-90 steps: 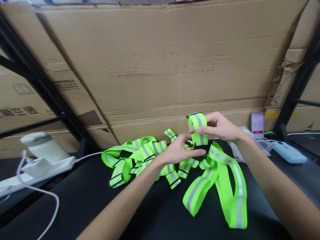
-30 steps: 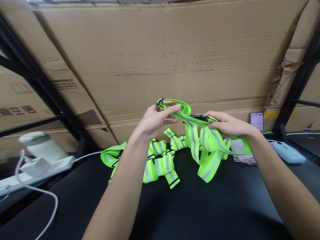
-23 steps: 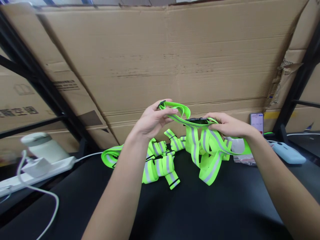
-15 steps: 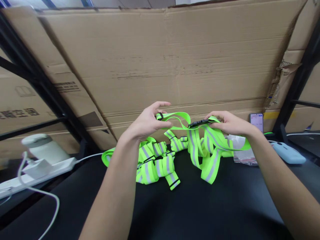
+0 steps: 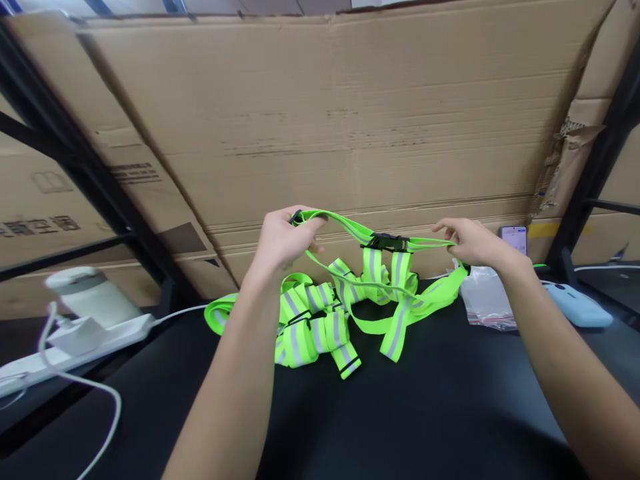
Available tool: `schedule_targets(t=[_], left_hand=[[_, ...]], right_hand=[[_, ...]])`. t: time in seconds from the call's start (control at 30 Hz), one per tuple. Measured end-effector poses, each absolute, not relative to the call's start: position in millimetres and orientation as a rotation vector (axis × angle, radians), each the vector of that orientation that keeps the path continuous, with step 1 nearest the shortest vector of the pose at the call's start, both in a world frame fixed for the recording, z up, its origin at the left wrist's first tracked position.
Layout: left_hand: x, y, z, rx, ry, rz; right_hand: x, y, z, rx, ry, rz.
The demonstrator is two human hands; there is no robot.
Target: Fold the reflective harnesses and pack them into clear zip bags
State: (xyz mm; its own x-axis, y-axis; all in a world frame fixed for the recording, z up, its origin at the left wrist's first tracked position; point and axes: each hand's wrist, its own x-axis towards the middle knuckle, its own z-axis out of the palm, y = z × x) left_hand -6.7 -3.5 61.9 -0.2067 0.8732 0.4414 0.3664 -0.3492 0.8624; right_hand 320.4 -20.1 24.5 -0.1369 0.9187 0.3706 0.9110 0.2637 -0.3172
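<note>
A neon-yellow reflective vest point(image 5: 399, 327) made of straps with grey stripes hangs between my two hands above the table. My left hand point(image 5: 286, 241) pinches one end of its belt near a small black slider. On the other side, my right hand point(image 5: 465, 241) has its fingers closed on the belt, with a black fitting just below. Between them the belt is spread out, and a black side-release buckle point(image 5: 389, 242) sits in its middle. Behind my left forearm lies a heap of more neon reflective straps point(image 5: 313, 340), with black sliders on them.
On the black table point(image 5: 400, 413) are a clear plastic bag point(image 5: 487, 300), a light-blue case point(image 5: 577, 305) and an upright phone point(image 5: 515, 239) at the right. A white power strip point(image 5: 113, 340) with cables and a pale bottle point(image 5: 95, 293) stand left. Cardboard point(image 5: 320, 133) walls the back.
My hands have moved apart, drawing the belt out wide. The right hand has shifted from beside the buckle to farther right along the strap, and the bunched straps have spread.
</note>
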Motion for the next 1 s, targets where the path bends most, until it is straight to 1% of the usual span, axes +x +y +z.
schedule_targets(t=[0.07, 0.2, 0.27, 0.4, 0.47, 0.6, 0.87, 1.0], left_hand=[[-9, -2, 62, 1.611, 1.466, 1.634], [-18, 9, 56, 1.602, 1.471, 1.635], [-22, 14, 52, 1.623, 1.458, 1.558], [-24, 19, 49, 1.502, 1.331, 1.512], [-24, 19, 50, 1.373, 1.245, 1.527], [-29, 18, 54, 1.175, 1.018, 1.432], [-28, 8, 60, 1.102, 0.779, 1.276], [-29, -5, 72, 1.084, 0.663, 1.333]], right_hand=[[323, -18, 23, -1.66, -1.95, 0.235], [322, -22, 25, -1.365, -1.659, 0.947], [322, -27, 28, -1.23, -1.567, 1.112], [325, -33, 32, -1.111, -1.496, 1.16], [329, -34, 32, -0.982, -1.455, 1.188], [338, -29, 31, -0.735, -1.305, 1.191], [344, -18, 31, -0.816, -1.172, 1.109], [350, -26, 42, -0.764, -1.136, 1.105]])
